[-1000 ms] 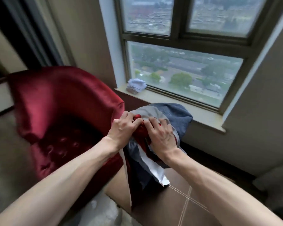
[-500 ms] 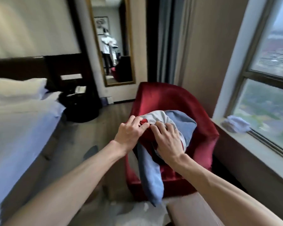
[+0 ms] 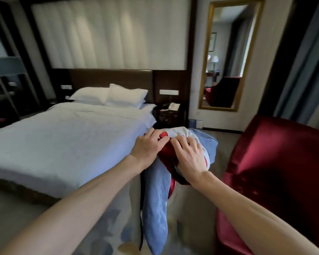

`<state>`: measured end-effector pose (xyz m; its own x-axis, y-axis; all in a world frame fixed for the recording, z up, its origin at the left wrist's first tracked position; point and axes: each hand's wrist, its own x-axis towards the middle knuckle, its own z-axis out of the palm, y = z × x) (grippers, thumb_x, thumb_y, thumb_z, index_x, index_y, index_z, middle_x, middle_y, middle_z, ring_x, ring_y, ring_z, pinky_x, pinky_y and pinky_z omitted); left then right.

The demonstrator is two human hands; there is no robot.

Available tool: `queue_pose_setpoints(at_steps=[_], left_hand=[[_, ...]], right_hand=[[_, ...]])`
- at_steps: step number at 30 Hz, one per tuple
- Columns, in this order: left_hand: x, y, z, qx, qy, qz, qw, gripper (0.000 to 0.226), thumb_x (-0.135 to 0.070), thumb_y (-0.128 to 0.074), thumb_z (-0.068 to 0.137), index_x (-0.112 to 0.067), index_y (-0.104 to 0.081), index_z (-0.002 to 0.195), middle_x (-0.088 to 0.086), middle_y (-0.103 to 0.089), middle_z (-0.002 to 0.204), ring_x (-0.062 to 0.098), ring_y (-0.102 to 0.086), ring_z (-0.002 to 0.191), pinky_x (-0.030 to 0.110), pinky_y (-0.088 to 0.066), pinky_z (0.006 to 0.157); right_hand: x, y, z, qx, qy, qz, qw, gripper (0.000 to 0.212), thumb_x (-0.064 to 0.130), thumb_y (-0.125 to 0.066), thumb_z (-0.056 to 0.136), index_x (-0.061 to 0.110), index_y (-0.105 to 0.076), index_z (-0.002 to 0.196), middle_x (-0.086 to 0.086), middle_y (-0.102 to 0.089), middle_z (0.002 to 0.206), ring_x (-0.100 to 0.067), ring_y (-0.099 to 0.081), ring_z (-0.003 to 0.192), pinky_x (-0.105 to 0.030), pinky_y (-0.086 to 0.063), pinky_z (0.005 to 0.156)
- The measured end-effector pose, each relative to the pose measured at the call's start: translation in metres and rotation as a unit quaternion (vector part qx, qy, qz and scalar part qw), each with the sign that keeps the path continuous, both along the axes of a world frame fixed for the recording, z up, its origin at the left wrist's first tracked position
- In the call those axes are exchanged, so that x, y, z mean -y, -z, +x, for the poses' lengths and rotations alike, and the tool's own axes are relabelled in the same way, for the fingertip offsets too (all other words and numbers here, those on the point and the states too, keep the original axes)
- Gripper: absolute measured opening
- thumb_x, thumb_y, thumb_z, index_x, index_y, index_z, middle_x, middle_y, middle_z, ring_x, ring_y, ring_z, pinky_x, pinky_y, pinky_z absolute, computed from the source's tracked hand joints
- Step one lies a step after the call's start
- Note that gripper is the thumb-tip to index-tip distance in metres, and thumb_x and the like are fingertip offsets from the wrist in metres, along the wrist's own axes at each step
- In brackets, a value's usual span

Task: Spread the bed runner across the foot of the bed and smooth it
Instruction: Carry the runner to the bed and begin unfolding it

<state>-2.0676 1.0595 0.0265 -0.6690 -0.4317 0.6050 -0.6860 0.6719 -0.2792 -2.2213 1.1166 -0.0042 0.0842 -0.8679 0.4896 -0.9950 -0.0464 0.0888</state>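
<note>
Hotel bedroom, white bed point(image 3: 63, 144) at ten o'clock, red armchair point(image 3: 276, 172) at three: left hand point(image 3: 147, 147) and right hand point(image 3: 190, 156) clutch the bundled bed runner point(image 3: 157, 203) mid-air at centre, best carried to the bed's foot before unfolding.

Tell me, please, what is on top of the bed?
A white duvet and two white pillows. The mattress underneath is covered. The runner is not there: left hand and right hand hold it.
</note>
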Motion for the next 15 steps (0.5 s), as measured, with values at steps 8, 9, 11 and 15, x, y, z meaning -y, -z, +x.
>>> queue_pose_setpoints(at_steps=[8,9,11,15], left_hand=[[0.084,0.003,0.151,-0.040,-0.128,0.020,0.991,0.036,0.006,-0.055,0.069,-0.012,-0.071,0.096,0.010,-0.067,0.093,0.031,-0.062,0.078,0.029,-0.042,0.042],[0.093,0.004,0.168,-0.041,-0.145,0.023,0.988,0.037,0.008,-0.060,0.066,-0.012,-0.070,0.096,0.010,-0.067,0.092,0.031,-0.062,0.077,0.028,-0.042,0.042],[0.113,0.006,0.201,-0.042,-0.175,0.026,0.983,0.039,0.009,-0.063,0.063,-0.012,-0.070,0.095,0.010,-0.066,0.092,0.031,-0.061,0.077,0.027,-0.039,0.042],[0.163,0.011,0.264,-0.031,-0.232,0.033,0.972,0.041,0.011,-0.061,0.061,-0.010,-0.070,0.096,0.012,-0.066,0.093,0.032,-0.061,0.078,0.027,-0.036,0.044]], right_hand=[[0.129,-0.001,0.142,-0.022,-0.131,0.010,0.991,0.057,0.021,-0.059,0.079,0.019,-0.039,0.132,-0.004,-0.046,0.130,-0.032,-0.045,0.109,-0.048,-0.033,0.101],[0.145,0.000,0.158,-0.022,-0.147,0.013,0.989,0.057,0.021,-0.059,0.078,0.019,-0.039,0.132,-0.004,-0.046,0.130,-0.032,-0.045,0.109,-0.047,-0.033,0.100],[0.177,0.002,0.191,-0.024,-0.176,0.018,0.984,0.059,0.021,-0.059,0.077,0.019,-0.038,0.133,-0.004,-0.045,0.131,-0.032,-0.045,0.109,-0.047,-0.033,0.099],[0.247,0.008,0.255,-0.023,-0.229,0.019,0.973,0.060,0.021,-0.060,0.077,0.019,-0.039,0.133,-0.004,-0.046,0.131,-0.033,-0.045,0.110,-0.047,-0.034,0.098]])
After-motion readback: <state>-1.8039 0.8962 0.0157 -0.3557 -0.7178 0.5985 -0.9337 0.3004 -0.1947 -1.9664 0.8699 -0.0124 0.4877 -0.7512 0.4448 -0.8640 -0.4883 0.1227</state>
